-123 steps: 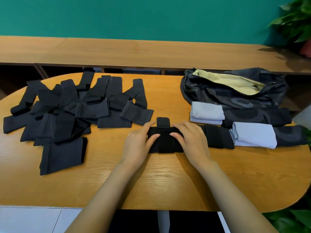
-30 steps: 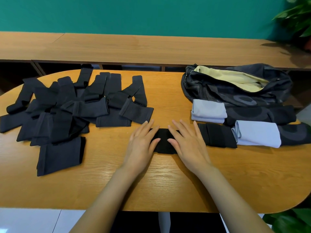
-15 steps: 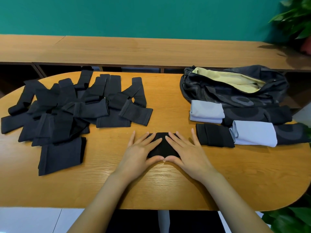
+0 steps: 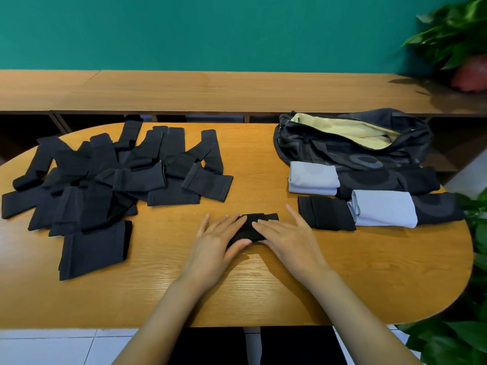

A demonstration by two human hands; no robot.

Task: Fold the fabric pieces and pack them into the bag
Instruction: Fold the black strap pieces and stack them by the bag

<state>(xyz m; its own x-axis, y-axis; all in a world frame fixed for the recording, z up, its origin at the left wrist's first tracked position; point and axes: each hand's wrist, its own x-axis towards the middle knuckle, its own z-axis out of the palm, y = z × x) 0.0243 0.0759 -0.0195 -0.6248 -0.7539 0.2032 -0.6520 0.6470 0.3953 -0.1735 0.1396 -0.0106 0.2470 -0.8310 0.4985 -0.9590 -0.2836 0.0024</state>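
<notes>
A small folded black fabric piece [image 4: 257,225] lies near the middle of the oval wooden table [image 4: 369,280]. My left hand [image 4: 218,239] and my right hand [image 4: 286,237] lie flat on it with straight fingers, pressing it down from either side. A heap of unfolded black fabric pieces [image 4: 105,180] covers the table's left part. At the back right sits the open dark bag [image 4: 350,146] with a yellow lining. In front of the bag lie a folded black piece [image 4: 325,216] and two folded light grey pieces [image 4: 313,180] [image 4: 384,209].
A long wooden bench [image 4: 210,90] runs behind the table under a teal wall. Potted plants stand at the far right [image 4: 458,35] and at the near right corner [image 4: 453,341]. Bare tabletop lies in front of my hands.
The long black strip has been folded into a small packet. Both hands went from working the strip to lying flat on the packet, which sits slightly nearer to me than before.
</notes>
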